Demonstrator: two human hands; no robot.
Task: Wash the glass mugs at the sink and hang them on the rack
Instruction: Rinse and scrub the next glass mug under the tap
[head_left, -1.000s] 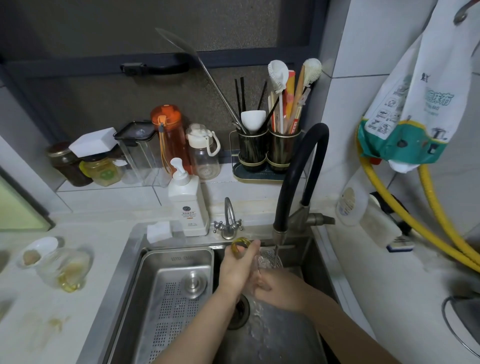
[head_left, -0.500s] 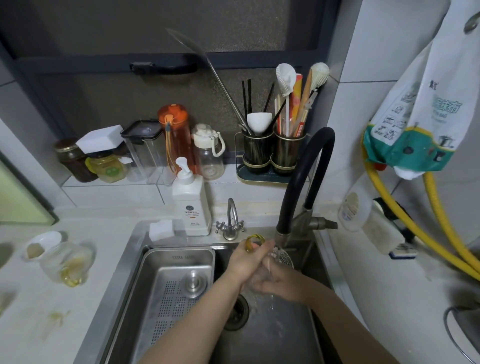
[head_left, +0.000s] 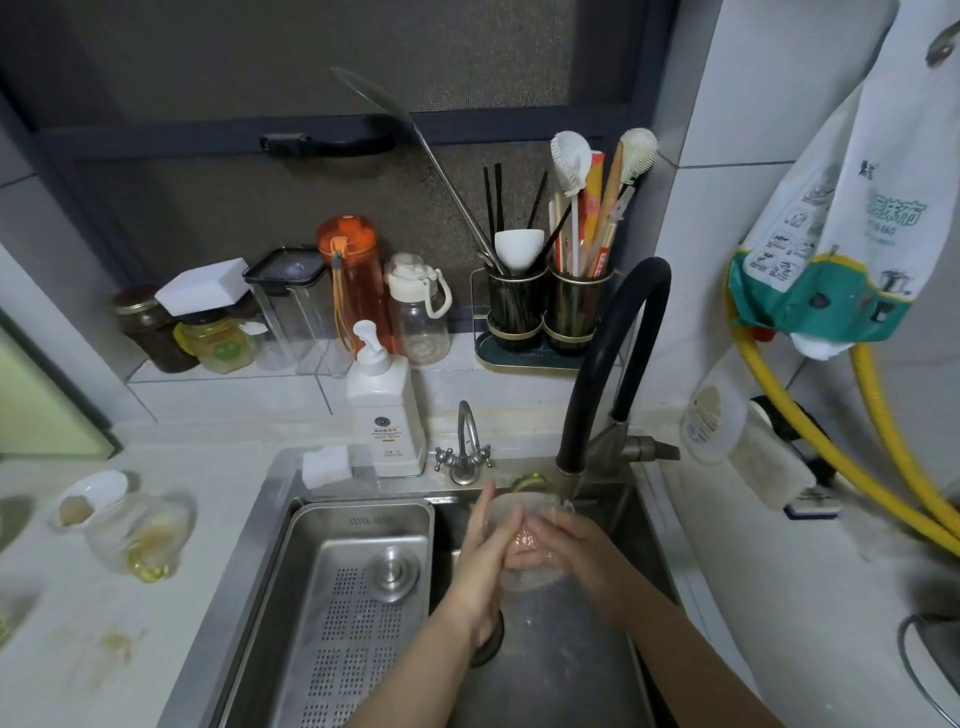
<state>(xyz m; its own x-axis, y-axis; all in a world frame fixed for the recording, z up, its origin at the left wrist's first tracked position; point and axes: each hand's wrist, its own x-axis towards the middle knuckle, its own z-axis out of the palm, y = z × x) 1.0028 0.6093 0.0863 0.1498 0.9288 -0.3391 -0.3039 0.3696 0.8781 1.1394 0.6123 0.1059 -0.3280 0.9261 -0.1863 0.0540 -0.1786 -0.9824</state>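
Observation:
A clear glass mug (head_left: 524, 540) with a gold handle sits between both hands under the black tap (head_left: 602, 374) over the sink (head_left: 545, 665). My left hand (head_left: 485, 551) presses flat against the mug's left side. On the right side, my right hand (head_left: 569, 545) cups the mug. Water runs from the spout onto the glass. A second glass mug (head_left: 137, 540), with yellowish residue inside, lies on the counter at the left.
A steel drain tray (head_left: 353, 603) fills the sink's left half. A soap pump bottle (head_left: 384, 410) and small tap (head_left: 465, 447) stand behind the sink. Bottles, jars and utensil holders (head_left: 550, 312) line the sill. Yellow hoses (head_left: 831, 447) cross the right wall.
The mug has turned in my hands: its gold handle, earlier up by the left fingers, now points back toward the tap. Both hands have shifted slightly around the glass.

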